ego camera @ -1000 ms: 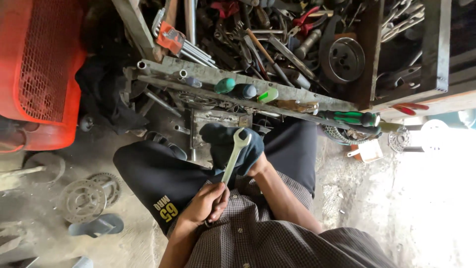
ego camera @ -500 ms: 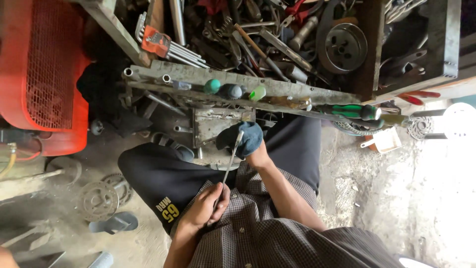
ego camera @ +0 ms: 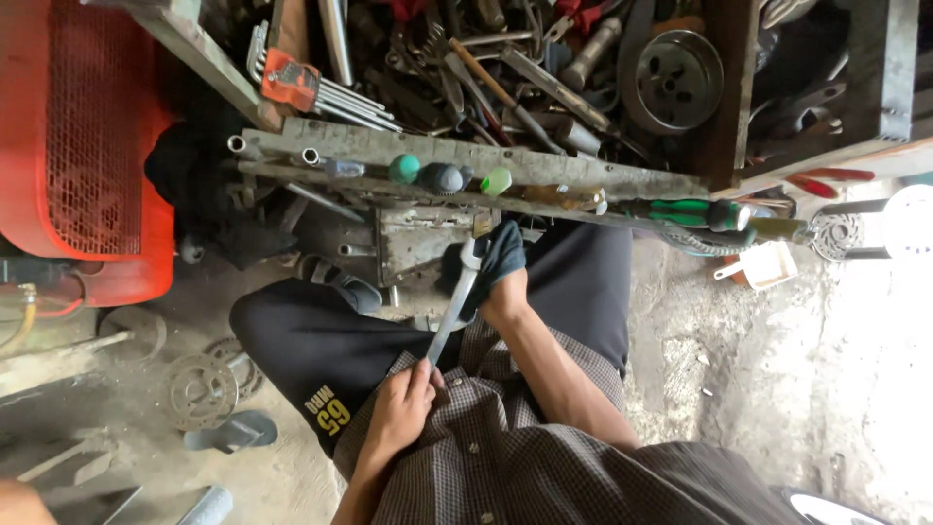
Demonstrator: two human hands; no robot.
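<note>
1. The red machine (ego camera: 83,136) is cut off at the left and top edges.
2. The tool tray (ego camera: 544,68) runs off the top; its jumbled tools are hard to tell apart.
3. The metal rail (ego camera: 466,160) with screwdriver handles crosses just above the knees; bare concrete floor (ego camera: 739,369) lies open on the right.
4. The wrench (ego camera: 453,303) slants from lap up to rail. Its head is half hidden; a second ago it showed whole, and lower.
5. The left hand (ego camera: 400,408) is clenched on the wrench's lower end.
6. The right hand (ego camera: 503,287), under a dark cloth (ego camera: 494,261), grasps the upper shank, now nearer the rail.
</note>
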